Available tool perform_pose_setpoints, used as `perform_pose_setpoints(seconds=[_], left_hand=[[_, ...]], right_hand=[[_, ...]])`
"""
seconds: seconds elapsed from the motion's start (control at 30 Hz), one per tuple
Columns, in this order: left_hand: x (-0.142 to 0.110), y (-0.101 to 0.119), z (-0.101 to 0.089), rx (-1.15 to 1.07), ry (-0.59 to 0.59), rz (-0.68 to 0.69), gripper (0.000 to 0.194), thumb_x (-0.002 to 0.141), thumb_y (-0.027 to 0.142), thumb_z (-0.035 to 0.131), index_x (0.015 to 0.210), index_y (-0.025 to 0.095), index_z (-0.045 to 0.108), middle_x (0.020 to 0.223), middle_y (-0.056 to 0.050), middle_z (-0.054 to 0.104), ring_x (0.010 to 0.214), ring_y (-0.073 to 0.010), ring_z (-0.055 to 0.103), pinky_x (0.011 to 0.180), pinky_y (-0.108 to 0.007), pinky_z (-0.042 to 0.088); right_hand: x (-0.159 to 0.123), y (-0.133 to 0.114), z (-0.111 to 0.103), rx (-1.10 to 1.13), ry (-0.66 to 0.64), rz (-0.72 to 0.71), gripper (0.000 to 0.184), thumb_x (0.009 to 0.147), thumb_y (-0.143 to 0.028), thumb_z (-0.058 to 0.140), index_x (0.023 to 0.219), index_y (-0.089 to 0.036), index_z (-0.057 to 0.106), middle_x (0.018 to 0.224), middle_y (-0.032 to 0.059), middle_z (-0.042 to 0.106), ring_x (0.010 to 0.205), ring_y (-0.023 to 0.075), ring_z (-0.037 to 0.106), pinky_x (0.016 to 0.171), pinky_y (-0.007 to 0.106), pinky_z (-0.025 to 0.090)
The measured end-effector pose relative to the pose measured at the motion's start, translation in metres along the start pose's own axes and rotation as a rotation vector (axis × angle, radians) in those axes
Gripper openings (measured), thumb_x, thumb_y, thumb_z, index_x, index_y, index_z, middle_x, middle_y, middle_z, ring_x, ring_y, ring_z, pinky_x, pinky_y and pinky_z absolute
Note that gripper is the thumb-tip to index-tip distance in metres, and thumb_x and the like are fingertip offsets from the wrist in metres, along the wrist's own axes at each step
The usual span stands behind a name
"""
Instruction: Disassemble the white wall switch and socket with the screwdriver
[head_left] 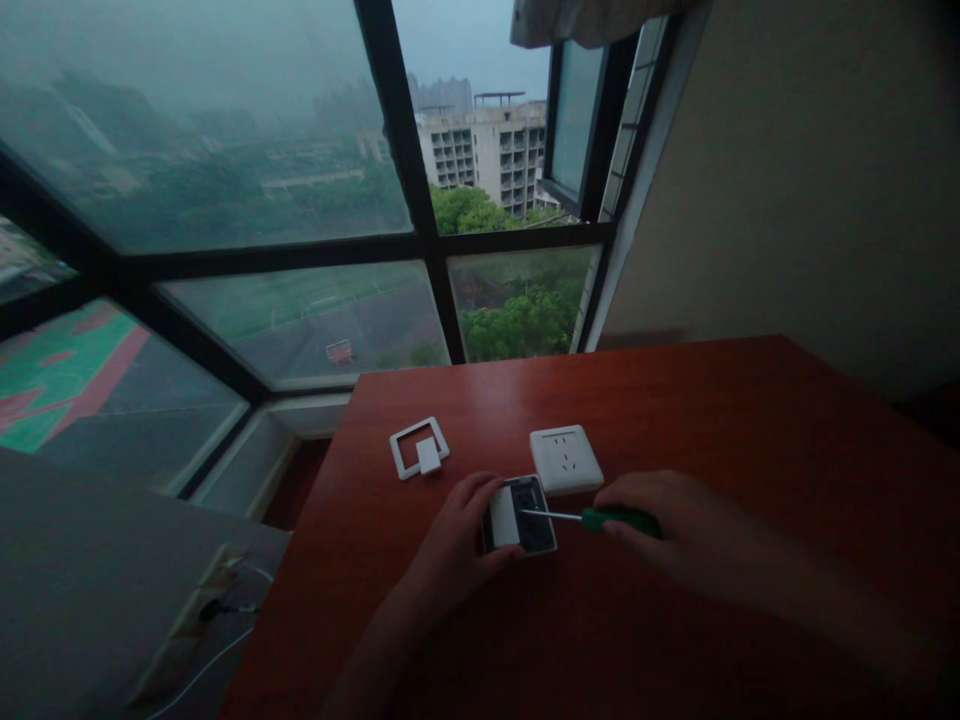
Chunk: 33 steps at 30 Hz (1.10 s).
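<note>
On the table, my left hand (469, 525) grips the left side of a wall switch (505, 517), its fingers along the top and its thumb at the bottom edge. One white rocker covers the left part of the switch; the right part shows a dark inside. My right hand (660, 515) is wrapped round the green handle of a screwdriver (592, 517). The screwdriver's metal shaft points left, and its tip reaches the dark part of the switch. Whether the tip touches anything inside is too small to tell.
A white wall socket (566, 458) lies just behind the switch. Further left are a white square frame (398, 457) and a small white rocker cover (428, 456) resting over its edge. The reddish-brown table (675, 400) stands by a window; a power strip (199, 610) with cables is at lower left.
</note>
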<state>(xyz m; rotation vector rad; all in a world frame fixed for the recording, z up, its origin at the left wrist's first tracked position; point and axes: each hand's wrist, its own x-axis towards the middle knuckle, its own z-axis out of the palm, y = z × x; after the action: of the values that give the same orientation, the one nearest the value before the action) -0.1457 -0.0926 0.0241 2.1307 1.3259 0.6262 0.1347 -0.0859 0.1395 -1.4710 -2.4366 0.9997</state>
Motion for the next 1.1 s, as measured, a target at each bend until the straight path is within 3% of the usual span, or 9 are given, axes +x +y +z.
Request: perform_pose_setpoints(seconds=[0.2,0.33,0.4,0.5,0.57,0.73,0.97,1.1], left_hand=[[0.003,0.003,-0.002,0.029,0.018,0.017,0.069,0.070,0.026,0.078,0.132,0.027,0.048,0.134,-0.009,0.051,0.121,-0.0288,0.052,0.102,-0.046,0.045],[0.004,0.007,-0.005,0.072,0.008,0.027,0.068,0.069,0.029,0.078,0.132,0.027,0.049,0.134,-0.009,0.053,0.119,-0.0291,0.053,0.101,-0.047,0.045],[0.004,0.007,-0.005,0.086,0.000,0.030,0.069,0.069,0.029,0.078,0.132,0.027,0.049,0.134,-0.009,0.053,0.119,-0.0293,0.053,0.101,-0.047,0.045],[0.004,0.007,-0.004,0.095,-0.001,0.030,0.069,0.070,0.031,0.078,0.132,0.026,0.049,0.134,-0.009,0.053,0.120,-0.0290,0.052,0.101,-0.047,0.045],[0.004,0.007,-0.003,0.096,0.004,0.032,0.070,0.070,0.032,0.078,0.132,0.026,0.048,0.134,-0.009,0.053,0.119,-0.0293,0.052,0.101,-0.047,0.045],[0.003,0.007,-0.002,0.101,-0.003,0.052,0.073,0.068,0.034,0.079,0.134,0.026,0.047,0.133,-0.010,0.053,0.118,-0.0317,0.051,0.100,-0.049,0.044],[0.000,0.009,0.003,-0.049,0.033,0.000,0.068,0.072,0.029,0.076,0.134,0.025,0.046,0.139,-0.011,0.046,0.124,-0.0297,0.048,0.104,-0.046,0.043],[0.004,-0.002,-0.010,-0.004,0.196,-0.035,0.061,0.077,0.029,0.072,0.132,0.025,0.047,0.136,-0.010,0.045,0.125,-0.0288,0.046,0.105,-0.046,0.042]], right_hand=[[0.014,-0.031,-0.015,-0.225,-0.092,-0.032,0.024,0.088,-0.028,0.050,0.093,-0.022,0.072,0.088,0.0077,0.072,0.079,0.0203,0.066,0.069,0.028,0.043],[0.033,-0.042,-0.030,-0.337,-0.178,0.017,0.026,0.087,-0.031,0.050,0.085,-0.018,0.073,0.078,0.0083,0.070,0.065,0.0184,0.064,0.057,0.027,0.039],[0.046,-0.035,-0.040,-0.312,-0.235,0.001,0.026,0.086,-0.030,0.050,0.082,-0.017,0.072,0.074,0.0067,0.069,0.060,0.0163,0.060,0.052,0.026,0.036],[0.062,-0.003,-0.047,-0.001,-0.440,0.039,0.030,0.087,-0.037,0.052,0.085,-0.013,0.070,0.075,0.0056,0.068,0.056,0.0120,0.056,0.051,0.023,0.038],[0.065,0.025,-0.042,0.234,-0.488,0.143,0.034,0.085,-0.044,0.056,0.094,-0.013,0.069,0.079,0.0054,0.068,0.054,0.0094,0.051,0.047,0.021,0.036],[0.051,0.073,-0.007,0.623,-0.404,0.352,0.043,0.080,-0.055,0.061,0.101,-0.018,0.068,0.083,0.0053,0.069,0.052,0.0071,0.050,0.041,0.018,0.028],[0.025,0.076,0.023,0.739,-0.339,0.341,0.045,0.084,-0.053,0.058,0.109,-0.017,0.063,0.083,0.0049,0.068,0.052,0.0068,0.052,0.041,0.017,0.028],[0.007,0.078,0.044,0.777,-0.241,0.354,0.047,0.083,-0.056,0.056,0.110,-0.018,0.062,0.083,0.0037,0.066,0.053,0.0083,0.053,0.041,0.019,0.030]])
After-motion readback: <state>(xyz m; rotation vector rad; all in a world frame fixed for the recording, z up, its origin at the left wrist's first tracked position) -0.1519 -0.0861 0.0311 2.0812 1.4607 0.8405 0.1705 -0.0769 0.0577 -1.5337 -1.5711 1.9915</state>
